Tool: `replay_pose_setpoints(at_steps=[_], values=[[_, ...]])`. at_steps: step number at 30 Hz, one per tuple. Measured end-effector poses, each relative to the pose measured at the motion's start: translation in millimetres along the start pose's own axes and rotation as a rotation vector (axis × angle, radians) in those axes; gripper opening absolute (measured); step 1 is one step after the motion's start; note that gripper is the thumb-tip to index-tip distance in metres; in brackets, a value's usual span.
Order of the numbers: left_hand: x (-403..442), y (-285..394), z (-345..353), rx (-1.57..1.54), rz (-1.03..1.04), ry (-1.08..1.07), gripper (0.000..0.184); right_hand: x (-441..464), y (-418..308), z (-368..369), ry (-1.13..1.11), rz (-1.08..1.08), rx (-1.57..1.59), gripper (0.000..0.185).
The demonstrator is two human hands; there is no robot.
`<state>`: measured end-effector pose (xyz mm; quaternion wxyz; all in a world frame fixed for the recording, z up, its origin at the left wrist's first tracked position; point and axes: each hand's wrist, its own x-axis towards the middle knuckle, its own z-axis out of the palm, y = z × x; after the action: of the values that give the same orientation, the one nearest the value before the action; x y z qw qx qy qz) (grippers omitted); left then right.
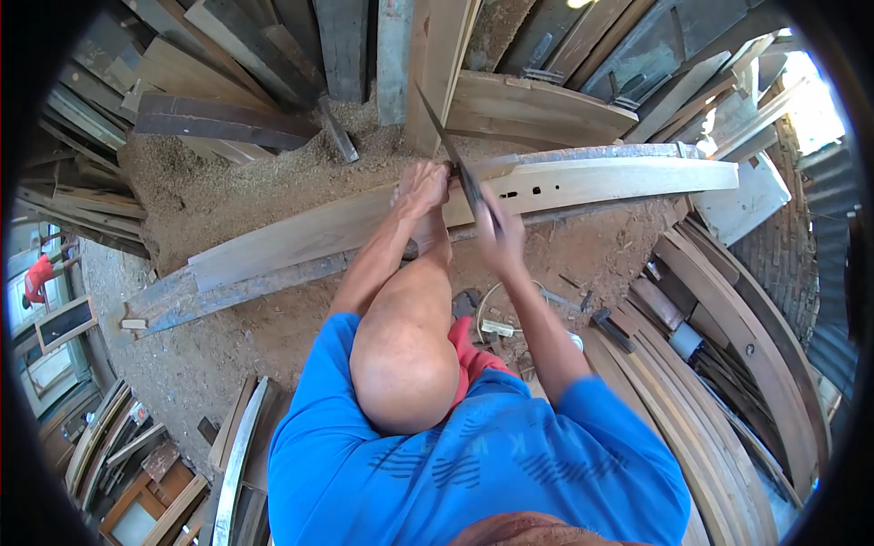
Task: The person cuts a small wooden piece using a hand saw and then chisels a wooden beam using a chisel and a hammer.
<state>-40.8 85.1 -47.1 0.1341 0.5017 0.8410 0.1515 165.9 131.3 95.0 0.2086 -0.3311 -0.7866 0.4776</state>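
A long curved plank (628, 179) with small dark holes lies across a paint-stained bench beam (246, 280). My left hand (423, 187) is closed at the plank's middle, pressing on something small and dark that I cannot make out. My right hand (500, 227), blurred by motion, is wrapped round the lower end of a long dark blade-like tool (460, 164). Its pointed end slants up and left, past my left hand. One bare foot, mostly hidden behind my left hand and forearm, is on the plank.
Sawdust (191, 209) and upright boards (341, 45) lie beyond the bench. A hammer (612, 329) and curved timbers (728, 309) are at the right. A metal chisel-like piece (339, 132) rests in the sawdust. A person in red (36, 278) is at far left.
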Motion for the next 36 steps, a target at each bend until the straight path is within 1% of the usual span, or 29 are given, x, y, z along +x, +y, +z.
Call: replay_pose_setpoints(at_steps=[1,2,3,4,5,6,7,8,10,11,13,14,15,16,17,18,20,21,22,23,24,25,26,29,30,32,33,34,36], values=[[-4,-2,9,0.009,-0.012,-0.062,0.01,45,7,26,0.059,-0.134,0.085,0.035],[-22,24,-49,-0.071,-0.027,0.006,0.006,74,8,42,0.039,-0.072,0.001,0.035],[-21,21,-51,-0.045,-0.048,-0.033,0.006,92,5,46,0.02,-0.022,-0.091,0.034],[-20,19,-44,-0.031,-0.071,-0.067,0.006,81,0,36,0.005,-0.017,-0.024,0.035],[-14,18,-35,-0.023,-0.09,-0.095,0.007,56,-4,20,-0.009,-0.016,0.037,0.035],[-8,10,-20,-0.017,-0.035,-0.023,0.009,26,-8,3,-0.033,-0.018,0.097,0.035],[-5,-2,0,-0.01,0.015,0.041,0.011,-16,-41,-39,-0.16,0.134,0.022,0.036],[-5,-7,13,-0.001,0.068,0.093,0.014,-67,-29,-59,-0.042,-0.078,0.0,0.036],[-13,1,13,-0.048,0.103,0.219,0.017,-151,-39,-107,-0.113,0.062,0.023,0.04],[-12,2,10,-0.065,0.112,0.294,0.018,-175,-37,-119,-0.128,0.068,0.03,0.041],[-13,-1,20,-0.066,0.138,0.317,0.016,-158,-32,-99,-0.072,0.093,0.039,0.04],[-13,-5,22,-0.062,0.145,0.335,0.015,-124,-28,-76,-0.038,0.024,0.011,0.039],[-13,-1,7,-0.058,0.084,0.217,0.015,-75,-22,-47,-0.005,-0.049,-0.014,0.038],[-15,12,-21,-0.051,0.027,0.097,0.015,-27,-9,-17,-0.035,0.022,-0.016,0.036],[-20,23,-43,-0.047,-0.033,-0.025,0.015,22,11,19,0.061,-0.124,0.06,0.036],[-26,27,-56,-0.061,-0.044,-0.04,0.014,62,1,31,0.02,-0.16,0.033,0.035],[-27,35,-77,-0.105,-0.056,-0.048,0.013,73,16,41,0.04,-0.197,0.04,0.036],[-27,36,-67,-0.088,-0.04,-0.02,0.012,72,22,37,0.046,-0.214,0.027,0.036],[-20,26,-48,-0.069,-0.029,0.019,0.012,48,-4,10,-0.016,-0.109,0.051,0.036],[-16,19,-36,-0.05,-0.026,0.051,0.012,1,-31,-23,-0.085,0.003,0.077,0.037],[-15,16,-33,-0.033,-0.029,0.031,0.012,-45,-16,-44,-0.084,-0.02,0.048,0.038],[-11,12,-30,-0.015,-0.024,0.01,0.013,-89,-34,-71,-0.067,-0.008,0.05,0.04],[-10,11,-26,0.003,-0.024,-0.011,0.013,-125,-38,-93,-0.108,0.043,0.054,0.04],[-20,31,-56,-0.066,-0.051,0.092,0.015,-163,-22,-102,-0.064,0.058,0.013,0.04],[-19,23,-45,-0.058,-0.032,0.07,0.014,-135,-32,-88,-0.058,0.075,0.003,0.038],[-9,2,-16,-0.04,0.006,0.04,0.013,-50,-3,-37,0.026,-0.139,0.004,0.036],[-7,4,-21,-0.05,-0.015,0.022,0.013,-6,-4,-17,-0.069,0.095,0.053,0.035],[-7,10,-34,-0.061,-0.037,0.002,0.013,30,2,10,0.043,-0.081,0.131,0.035],[-6,14,-44,-0.126,-0.078,-0.067,0.016,55,3,24,0.042,-0.096,0.055,0.036]])
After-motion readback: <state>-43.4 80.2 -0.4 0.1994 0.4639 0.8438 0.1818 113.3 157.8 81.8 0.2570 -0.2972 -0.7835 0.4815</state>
